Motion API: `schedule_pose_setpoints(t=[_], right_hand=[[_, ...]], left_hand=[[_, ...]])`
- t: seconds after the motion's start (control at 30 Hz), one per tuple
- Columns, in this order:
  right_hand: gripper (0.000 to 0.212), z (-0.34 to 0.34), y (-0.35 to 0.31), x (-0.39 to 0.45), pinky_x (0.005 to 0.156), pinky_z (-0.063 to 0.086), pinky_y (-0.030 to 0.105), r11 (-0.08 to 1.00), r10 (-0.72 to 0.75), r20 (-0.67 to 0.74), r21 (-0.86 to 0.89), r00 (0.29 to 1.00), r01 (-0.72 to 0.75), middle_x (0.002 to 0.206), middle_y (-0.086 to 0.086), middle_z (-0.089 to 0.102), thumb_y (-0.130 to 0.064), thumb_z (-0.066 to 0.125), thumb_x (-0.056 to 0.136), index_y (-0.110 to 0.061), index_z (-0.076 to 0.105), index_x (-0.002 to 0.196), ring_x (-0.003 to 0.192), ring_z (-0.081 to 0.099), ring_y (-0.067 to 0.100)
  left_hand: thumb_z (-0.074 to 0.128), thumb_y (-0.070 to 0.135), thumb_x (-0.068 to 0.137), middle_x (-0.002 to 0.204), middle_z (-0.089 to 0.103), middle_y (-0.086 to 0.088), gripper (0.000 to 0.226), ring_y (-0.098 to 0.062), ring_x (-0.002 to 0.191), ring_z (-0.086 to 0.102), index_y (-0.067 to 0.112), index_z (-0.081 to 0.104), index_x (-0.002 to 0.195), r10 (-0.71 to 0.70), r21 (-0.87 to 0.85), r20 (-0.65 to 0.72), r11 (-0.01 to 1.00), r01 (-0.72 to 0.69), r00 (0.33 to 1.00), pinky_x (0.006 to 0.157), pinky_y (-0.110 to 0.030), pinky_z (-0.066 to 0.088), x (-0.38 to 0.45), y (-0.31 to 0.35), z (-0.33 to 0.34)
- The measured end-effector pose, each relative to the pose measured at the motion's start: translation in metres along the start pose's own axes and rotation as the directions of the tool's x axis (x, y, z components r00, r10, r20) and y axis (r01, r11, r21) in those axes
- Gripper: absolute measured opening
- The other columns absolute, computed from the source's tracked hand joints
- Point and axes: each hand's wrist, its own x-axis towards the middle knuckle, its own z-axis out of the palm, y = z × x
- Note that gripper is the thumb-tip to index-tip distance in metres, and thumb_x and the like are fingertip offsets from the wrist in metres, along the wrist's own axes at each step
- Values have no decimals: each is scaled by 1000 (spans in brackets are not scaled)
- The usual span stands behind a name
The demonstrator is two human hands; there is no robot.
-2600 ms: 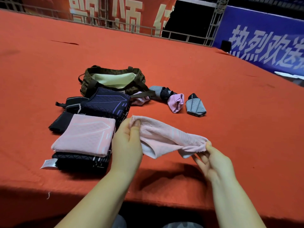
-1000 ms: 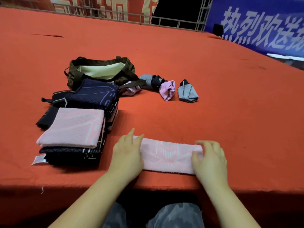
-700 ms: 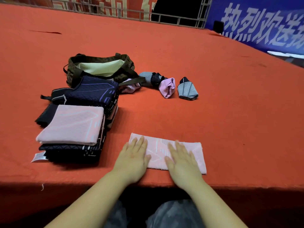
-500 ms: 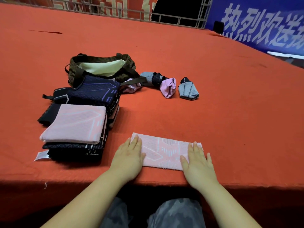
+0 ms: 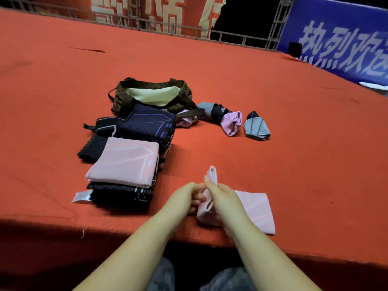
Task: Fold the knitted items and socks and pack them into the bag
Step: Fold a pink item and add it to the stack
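Pink knit (image 5: 255, 206), pinched by both hands (image 5: 206, 196), lies on red cloth-covered table (image 5: 294, 143) before banners (image 5: 344, 45).

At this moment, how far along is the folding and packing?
Done: a stack of folded knits sits near the table edge, and rolled socks lie right of the bag. In hand: the left hand and right hand are lifting one end of the pink knitted piece to fold it over. Left: packing; the open bag shows only its pale lining.
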Motion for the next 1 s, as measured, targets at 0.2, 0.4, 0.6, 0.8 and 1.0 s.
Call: schedule_pose_setpoints(t=[0.2,0.4,0.6,0.8,1.0], right_hand=[[9,-12,-5,-4,58,44,22,988,-134,-127,-92,983,123,78,0,65,-10,56,89,-15,63,90,70,59,15],[11,-76,-5,1,51,38,12,891,-267,-235,-430,935,147,73,0,64,-13,70,81,-14,68,92,68,57,15],[33,-117,11,5,61,32,19,814,-257,-320,-581,912,25,79,-1,60,-16,73,76,-12,63,108,76,56,16],[41,-118,38,5,74,37,24,732,-268,-316,-680,910,-21,105,2,60,-24,69,82,-16,55,119,98,58,20],[41,-117,26,4,75,40,27,670,-69,-353,-710,933,-219,110,4,63,-35,64,85,-13,53,118,106,59,25]], left_hand=[[43,-4,90,112,63,-5,39,-14,93,61,11,63,120,351,295,50,889,-349,935,85,-23,49,-6,-2,-5],[32,43,94,156,21,1,54,-14,143,16,25,36,145,507,836,360,197,-512,783,116,-27,13,10,-12,23],[28,38,102,160,-5,-6,58,-22,147,-8,18,7,152,261,862,504,-89,-499,824,117,-35,-6,28,-23,63],[22,43,102,158,-15,-6,62,-21,145,-15,18,-5,151,128,876,466,-205,-436,875,115,-36,-13,37,-40,71],[19,45,101,157,-19,-3,61,-19,144,-20,20,-8,151,146,880,467,-177,-442,872,116,-37,-15,39,-46,71]])
